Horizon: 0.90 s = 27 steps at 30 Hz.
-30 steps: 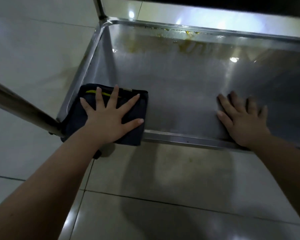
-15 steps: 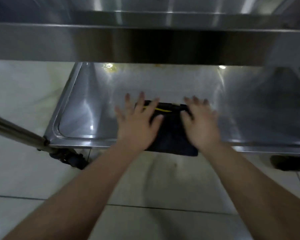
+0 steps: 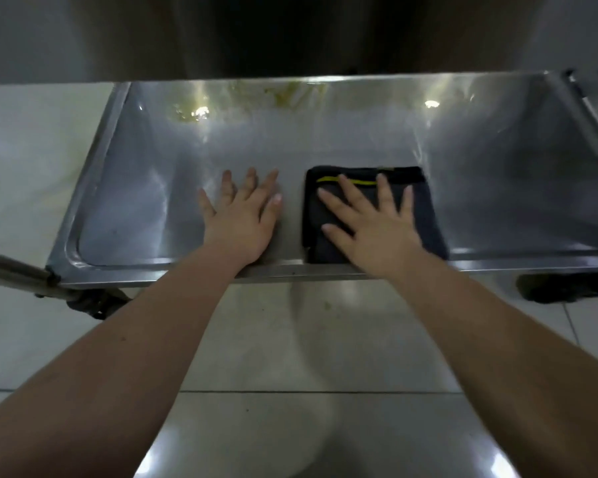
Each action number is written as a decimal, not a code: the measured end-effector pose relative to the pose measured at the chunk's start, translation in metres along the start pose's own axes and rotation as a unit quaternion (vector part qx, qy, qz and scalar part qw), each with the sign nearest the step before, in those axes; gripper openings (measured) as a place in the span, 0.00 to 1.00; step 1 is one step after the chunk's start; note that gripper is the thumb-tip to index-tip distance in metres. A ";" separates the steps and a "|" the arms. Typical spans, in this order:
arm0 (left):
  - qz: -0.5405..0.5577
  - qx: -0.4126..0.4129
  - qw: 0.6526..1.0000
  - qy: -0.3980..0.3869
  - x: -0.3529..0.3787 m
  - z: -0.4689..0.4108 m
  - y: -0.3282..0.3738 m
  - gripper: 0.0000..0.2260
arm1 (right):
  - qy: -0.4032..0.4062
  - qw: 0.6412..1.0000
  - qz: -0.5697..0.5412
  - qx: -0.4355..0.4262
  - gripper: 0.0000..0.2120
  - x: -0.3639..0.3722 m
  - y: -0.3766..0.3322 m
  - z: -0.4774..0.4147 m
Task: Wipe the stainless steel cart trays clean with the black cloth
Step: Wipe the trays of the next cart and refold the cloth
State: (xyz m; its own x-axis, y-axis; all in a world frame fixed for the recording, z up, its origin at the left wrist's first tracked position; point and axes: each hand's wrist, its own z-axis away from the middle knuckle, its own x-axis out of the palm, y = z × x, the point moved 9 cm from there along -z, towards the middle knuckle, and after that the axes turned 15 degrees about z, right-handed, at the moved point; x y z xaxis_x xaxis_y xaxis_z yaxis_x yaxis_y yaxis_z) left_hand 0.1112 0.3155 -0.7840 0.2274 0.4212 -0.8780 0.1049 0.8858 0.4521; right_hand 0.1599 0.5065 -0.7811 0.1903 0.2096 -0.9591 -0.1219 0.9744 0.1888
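Observation:
The lower stainless steel cart tray point(image 3: 135, 208) spans the view, with yellowish smears point(image 3: 290, 93) along its back edge. A folded black cloth point(image 3: 427, 215) with a yellow stripe lies on the tray right of centre, against the front rim. My right hand point(image 3: 370, 229) presses flat on the cloth with its fingers spread. My left hand point(image 3: 242, 219) rests flat on the bare steel just left of the cloth, holding nothing.
The underside of the upper shelf point(image 3: 290, 36) hangs dark over the tray's back. A cart post point(image 3: 11, 270) slants in at the left, above a caster wheel point(image 3: 94, 301). Another caster point(image 3: 567, 288) sits at the right. Pale glossy floor tiles point(image 3: 290, 357) lie below.
The cloth has slid from the tray's left corner to right of centre. It passed from under my left hand to under my right hand. My left hand now rests on bare steel.

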 end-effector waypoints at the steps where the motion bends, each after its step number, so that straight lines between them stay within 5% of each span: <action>1: -0.031 0.007 1.000 -0.002 0.002 0.000 0.001 0.24 | -0.007 1.000 0.000 0.019 0.27 0.008 0.031 0.002; 8: -0.082 0.001 0.997 -0.011 0.006 0.001 0.001 0.27 | -0.069 0.994 -0.006 0.087 0.29 0.044 0.164 0.038; 12: -0.089 -0.001 0.996 -0.006 0.007 0.001 0.000 0.27 | -0.064 0.994 0.006 0.087 0.29 0.031 0.123 0.025; 18: -0.085 -0.005 0.996 -0.010 0.007 0.003 -0.003 0.27 | -0.003 0.998 0.034 -0.048 0.29 -0.004 -0.033 0.001; 23: -0.068 -0.005 0.998 -0.013 0.005 0.005 -0.003 0.27 | 0.025 0.998 0.036 -0.045 0.31 -0.002 -0.002 0.004; 27: -0.088 -0.004 0.996 -0.030 0.006 0.004 0.003 0.28 | -0.039 0.998 0.039 -0.020 0.30 0.013 0.058 0.014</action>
State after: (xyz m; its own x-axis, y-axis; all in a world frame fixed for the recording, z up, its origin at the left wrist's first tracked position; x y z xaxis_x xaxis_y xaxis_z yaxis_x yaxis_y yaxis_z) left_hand 0.1167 0.3204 -0.7874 0.2644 0.2466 -0.9324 0.1399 0.9467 0.2901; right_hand 0.1692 0.5666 -0.7800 0.2541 0.2913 -0.9223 -0.1773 0.9514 0.2516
